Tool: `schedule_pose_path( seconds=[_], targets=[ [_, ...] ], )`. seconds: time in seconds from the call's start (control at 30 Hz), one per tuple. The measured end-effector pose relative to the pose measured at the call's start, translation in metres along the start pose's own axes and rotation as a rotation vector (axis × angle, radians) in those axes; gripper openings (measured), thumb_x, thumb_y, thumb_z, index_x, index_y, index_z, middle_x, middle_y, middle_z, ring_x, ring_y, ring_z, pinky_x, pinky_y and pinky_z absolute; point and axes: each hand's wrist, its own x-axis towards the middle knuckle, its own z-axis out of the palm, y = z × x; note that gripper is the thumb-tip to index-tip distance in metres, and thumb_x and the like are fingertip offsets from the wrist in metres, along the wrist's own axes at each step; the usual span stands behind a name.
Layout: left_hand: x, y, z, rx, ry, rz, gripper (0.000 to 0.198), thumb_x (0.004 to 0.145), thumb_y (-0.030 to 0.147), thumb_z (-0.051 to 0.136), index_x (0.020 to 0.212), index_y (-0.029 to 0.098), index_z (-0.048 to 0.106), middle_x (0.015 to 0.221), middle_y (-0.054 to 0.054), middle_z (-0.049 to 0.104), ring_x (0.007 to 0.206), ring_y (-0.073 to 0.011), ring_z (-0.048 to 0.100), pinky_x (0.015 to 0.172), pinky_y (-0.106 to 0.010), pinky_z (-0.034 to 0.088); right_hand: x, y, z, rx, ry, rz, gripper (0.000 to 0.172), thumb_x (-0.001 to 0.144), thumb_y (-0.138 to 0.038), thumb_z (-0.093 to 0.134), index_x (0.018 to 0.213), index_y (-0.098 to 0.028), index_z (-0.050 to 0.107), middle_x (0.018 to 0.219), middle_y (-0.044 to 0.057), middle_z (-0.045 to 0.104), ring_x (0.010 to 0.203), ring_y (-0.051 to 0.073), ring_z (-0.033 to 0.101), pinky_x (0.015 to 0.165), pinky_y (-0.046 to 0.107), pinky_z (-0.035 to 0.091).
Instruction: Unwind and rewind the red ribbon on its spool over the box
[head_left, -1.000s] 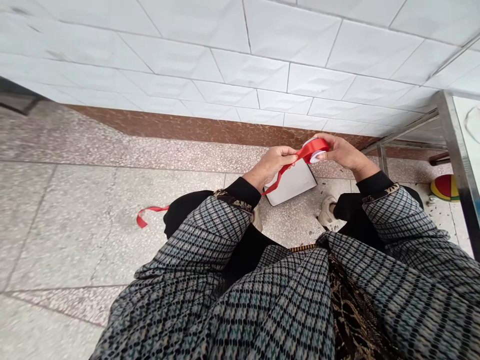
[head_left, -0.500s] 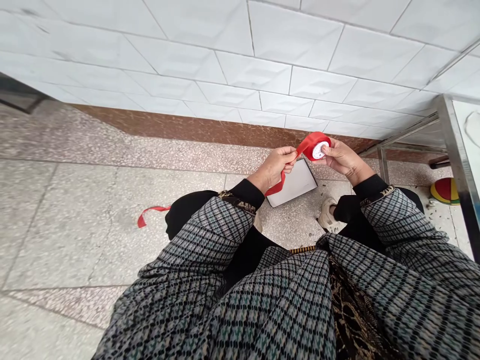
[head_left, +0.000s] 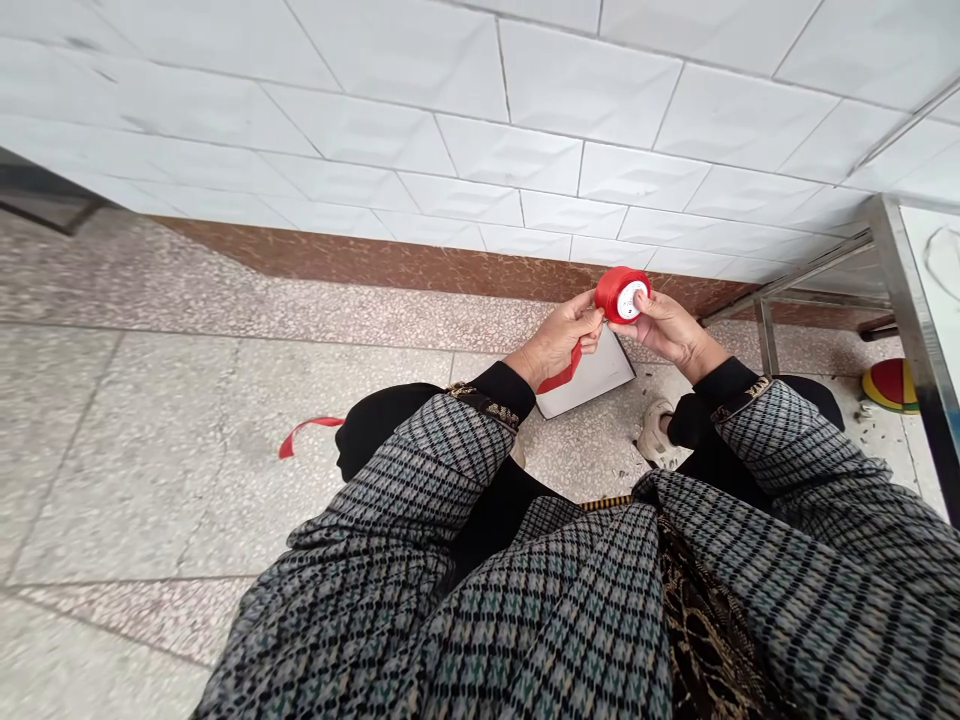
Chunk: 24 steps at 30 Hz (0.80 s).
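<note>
A spool of red ribbon (head_left: pixel 610 291) with a white paper label faces right in my right hand (head_left: pixel 675 325), the thumb pressed on the label and the fingers under the rim. My left hand (head_left: pixel 561 335) pinches the red ribbon (head_left: pixel 562 374) right beside the spool, both hands nearly meeting. Below that hand the loose ribbon hangs down and passes behind my left sleeve. A further stretch of red ribbon lies on the floor to the left of my knee.
Under my hands a shallow white tray-like box with a dark rim (head_left: pixel 592 372) lies on the speckled floor (head_left: pixel 165 450). A white tiled wall (head_left: pixel 480 140) rises in front. At right stand a metal-framed table (head_left: pixel 892 260) and a red, yellow and green ball (head_left: pixel 890 385).
My hands have come closer together, and the ribbon span between left hand and spool has shortened. The spool has turned and shifted slightly left.
</note>
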Motion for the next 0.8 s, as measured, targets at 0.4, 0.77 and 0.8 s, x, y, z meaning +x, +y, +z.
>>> schedule_pose_path(
  seconds=[0.4, 0.77, 0.8],
  targets=[
    [-0.009, 0.017, -0.028, 0.189, -0.158, -0.350, 0.020, 0.091, 0.013, 0.084, 0.088, 0.019, 0.065, 0.057, 0.009, 0.041, 0.047, -0.0050, 0.030, 0.049, -0.018, 0.021, -0.006, -0.030, -0.009, -0.457, -0.275, 0.095, 0.062, 0.069, -0.042, 0.112, 0.122, -0.023, 0.086, 0.119, 0.006, 0.087, 0.107, 0.025, 0.078, 0.104, 0.043, 0.065],
    [-0.010, 0.016, -0.009, 0.323, 0.093, -0.020, 0.012, 0.095, 0.004, 0.074, 0.095, 0.016, 0.072, 0.066, 0.004, 0.060, 0.058, -0.0087, 0.049, 0.063, -0.022, 0.038, -0.004, -0.033, -0.024, -0.663, -0.047, -0.017, 0.054, 0.070, -0.038, 0.106, 0.118, -0.026, 0.083, 0.117, 0.004, 0.083, 0.112, 0.029, 0.074, 0.116, 0.053, 0.058],
    [-0.009, 0.016, -0.010, 0.335, 0.091, -0.015, 0.014, 0.094, 0.004, 0.073, 0.088, 0.016, 0.071, 0.066, 0.003, 0.061, 0.059, -0.0085, 0.050, 0.064, -0.023, 0.039, -0.003, -0.033, -0.026, -0.624, -0.046, -0.024, 0.056, 0.071, -0.041, 0.106, 0.120, -0.026, 0.082, 0.118, 0.004, 0.083, 0.112, 0.028, 0.075, 0.115, 0.051, 0.059]
  ],
)
